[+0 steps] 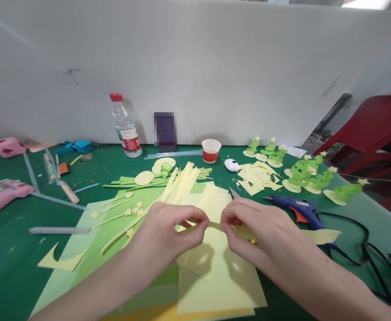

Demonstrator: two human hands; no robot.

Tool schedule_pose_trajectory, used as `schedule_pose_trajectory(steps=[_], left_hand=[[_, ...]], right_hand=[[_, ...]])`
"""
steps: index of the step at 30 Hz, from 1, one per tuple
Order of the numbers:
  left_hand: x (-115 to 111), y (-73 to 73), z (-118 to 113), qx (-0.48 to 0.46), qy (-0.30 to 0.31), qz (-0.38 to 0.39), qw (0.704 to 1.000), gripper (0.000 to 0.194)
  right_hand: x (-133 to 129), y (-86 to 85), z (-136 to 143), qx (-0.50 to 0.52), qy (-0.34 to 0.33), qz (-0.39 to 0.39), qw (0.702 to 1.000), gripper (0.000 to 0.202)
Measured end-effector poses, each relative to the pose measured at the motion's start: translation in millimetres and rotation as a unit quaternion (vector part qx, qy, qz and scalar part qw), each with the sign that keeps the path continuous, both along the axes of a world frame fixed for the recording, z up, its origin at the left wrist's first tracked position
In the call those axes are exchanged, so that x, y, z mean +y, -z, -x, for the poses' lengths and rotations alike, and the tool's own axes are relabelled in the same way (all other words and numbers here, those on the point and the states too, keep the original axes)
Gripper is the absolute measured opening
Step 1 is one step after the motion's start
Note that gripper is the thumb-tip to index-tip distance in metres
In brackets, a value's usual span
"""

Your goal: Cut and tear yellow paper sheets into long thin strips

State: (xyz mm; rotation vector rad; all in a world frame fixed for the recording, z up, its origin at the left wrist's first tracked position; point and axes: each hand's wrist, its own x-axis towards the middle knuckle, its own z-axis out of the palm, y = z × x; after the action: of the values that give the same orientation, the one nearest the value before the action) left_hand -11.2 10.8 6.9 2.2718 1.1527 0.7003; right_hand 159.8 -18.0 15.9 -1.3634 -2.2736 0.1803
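Note:
A narrow pale yellow paper strip (216, 226) is stretched between my two hands above a stack of pale yellow paper sheets (222, 285). My left hand (177, 229) pinches one part of it between thumb and fingertips. Close by, my right hand (254, 227) pinches the strip too. A longer pale yellow piece (322, 236) sticks out beyond the right wrist. Behind the right fingers shows a pointed grey tip (234, 193); the rest is mostly hidden. Left of my hands lie thin strips with small paper stars (137, 208) and a bundle of pale yellow strips (184, 180).
A blue glue gun (294, 204) with a black cable lies right; a pink glue gun (10, 196) lies left. Green spiral paper trees (311, 174), paper scraps (258, 176), a paper cup (210, 151) and a water bottle (127, 129) stand toward the white back panel (195, 67).

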Motion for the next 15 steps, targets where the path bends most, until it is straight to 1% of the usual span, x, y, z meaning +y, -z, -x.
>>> schedule_pose_trajectory(steps=[3,6,10,11,12,15], left_hand=[[6.6,-2.8,4.1,-0.007,-0.034,0.051,0.998,0.015],[17.7,-2.4,12.0,-0.021,-0.048,0.095,0.994,0.015],[33.2,-4.3,23.2,-0.018,-0.103,0.08,0.991,0.016],[34.6,-5.6,24.4,-0.027,-0.106,0.078,0.991,0.018],[34.4,-6.8,24.6,-0.045,-0.096,0.086,0.991,0.021],[24.0,-8.9,18.6,-0.109,-0.024,0.13,0.985,0.027]], right_hand=[[1.3,-5.5,-5.7,-0.017,0.017,-0.012,1.0,0.016],[1.1,-9.6,-13.1,-0.031,0.015,-0.026,0.999,0.016],[1.7,-16.5,-23.0,-0.03,0.015,-0.043,0.998,0.015],[2.6,-18.3,-24.4,-0.02,0.017,-0.045,0.999,0.014],[3.8,-19.8,-25.2,-0.007,0.018,-0.041,0.999,0.015],[9.6,-20.7,-22.7,0.038,0.001,0.008,0.999,0.015]])
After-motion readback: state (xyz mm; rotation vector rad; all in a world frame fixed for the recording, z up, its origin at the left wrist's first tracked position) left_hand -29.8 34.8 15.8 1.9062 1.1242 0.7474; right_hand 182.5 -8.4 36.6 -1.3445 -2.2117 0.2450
